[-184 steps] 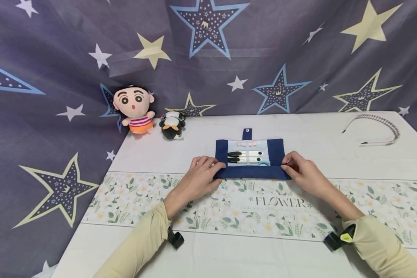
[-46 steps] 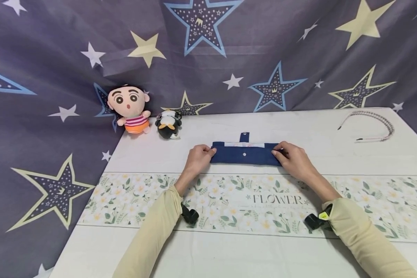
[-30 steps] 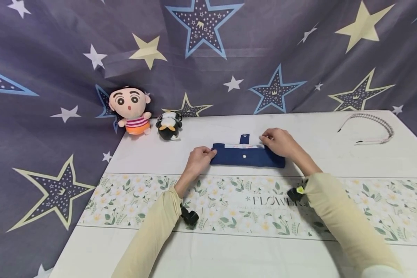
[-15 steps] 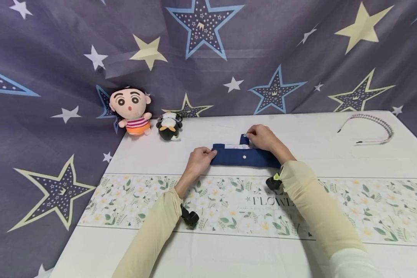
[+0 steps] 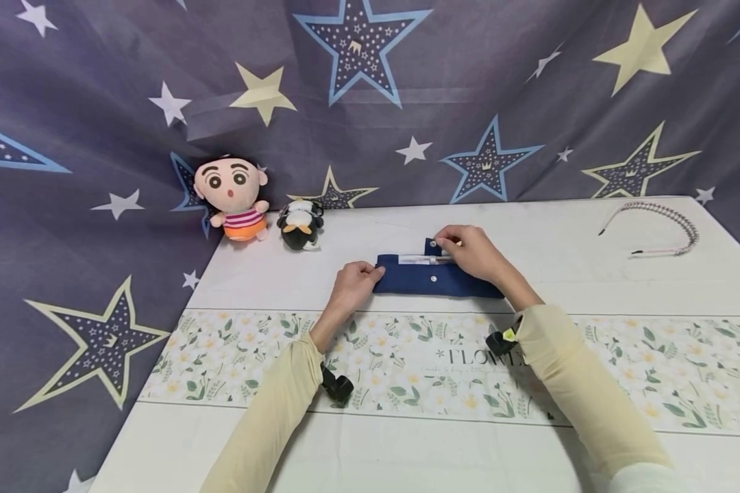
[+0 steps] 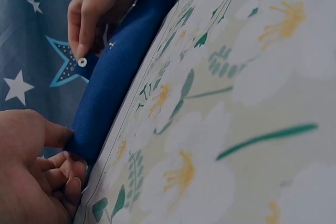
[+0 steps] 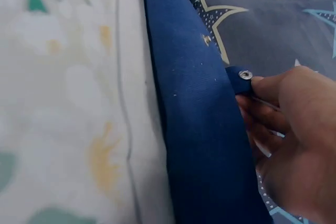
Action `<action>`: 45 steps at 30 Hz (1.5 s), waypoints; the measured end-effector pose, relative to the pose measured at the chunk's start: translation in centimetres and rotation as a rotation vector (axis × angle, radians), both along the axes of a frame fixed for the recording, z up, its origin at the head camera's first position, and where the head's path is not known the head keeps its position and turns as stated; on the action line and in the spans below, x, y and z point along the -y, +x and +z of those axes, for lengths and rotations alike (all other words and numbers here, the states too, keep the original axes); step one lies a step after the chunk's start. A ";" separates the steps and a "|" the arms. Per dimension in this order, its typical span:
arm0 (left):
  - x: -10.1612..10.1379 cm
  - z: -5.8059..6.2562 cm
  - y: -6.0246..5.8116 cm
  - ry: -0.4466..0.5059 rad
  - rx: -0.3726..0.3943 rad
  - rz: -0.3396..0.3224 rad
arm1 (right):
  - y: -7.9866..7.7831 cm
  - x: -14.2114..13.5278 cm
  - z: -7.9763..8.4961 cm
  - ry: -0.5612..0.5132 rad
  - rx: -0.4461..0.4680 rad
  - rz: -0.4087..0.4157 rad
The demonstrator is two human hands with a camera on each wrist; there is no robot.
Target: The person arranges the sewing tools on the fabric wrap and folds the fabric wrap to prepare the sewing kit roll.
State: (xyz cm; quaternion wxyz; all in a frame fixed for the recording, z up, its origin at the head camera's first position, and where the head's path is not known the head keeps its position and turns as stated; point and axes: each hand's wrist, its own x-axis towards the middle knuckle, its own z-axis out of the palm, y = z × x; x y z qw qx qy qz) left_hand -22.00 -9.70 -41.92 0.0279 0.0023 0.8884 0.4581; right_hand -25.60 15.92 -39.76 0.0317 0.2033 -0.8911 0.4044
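A navy blue fabric pouch [image 5: 407, 279] lies folded over on the table, a metal snap at its middle. Along its back edge a strip of the pale lining shows; the tools inside are mostly hidden. My left hand [image 5: 353, 282] pinches the pouch's left end between thumb and fingers, as the left wrist view also shows. Behind the pouch, my right hand [image 5: 475, 252] pinches the short snap tab [image 5: 430, 245]. In the right wrist view the metal ring on the tab [image 7: 240, 77] faces up beside my thumb.
At the back left sit a plush doll [image 5: 237, 195] and a small penguin plush [image 5: 299, 224]. A headband [image 5: 666, 218] lies at the back right. A floral band [image 5: 401, 363] crosses the white tabletop, and a star-patterned curtain [image 5: 382, 137] hangs behind.
The pouch, earlier spread with its tools showing, has been folded over. My right hand let go of its right end, moved left and took hold of the tab. My left hand stays.
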 end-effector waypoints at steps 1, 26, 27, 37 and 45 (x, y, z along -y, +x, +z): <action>0.0 0.0 0.0 0.003 0.001 0.000 | 0.4 -0.1 0.0 -0.007 -0.019 0.010; -0.2 -0.1 0.2 -0.005 -0.006 0.014 | 4.5 -0.7 -1.7 0.104 -0.516 0.258; -0.2 -0.1 0.2 -0.006 -0.006 0.014 | 4.5 -0.7 -1.8 0.107 -0.527 0.264; -0.1 -0.2 0.1 -0.023 -0.004 0.005 | 4.8 -0.7 -2.4 0.109 -0.606 0.312; -0.1 -0.3 0.0 -0.030 -0.007 -0.004 | 5.0 -0.7 -2.8 0.114 -0.651 0.346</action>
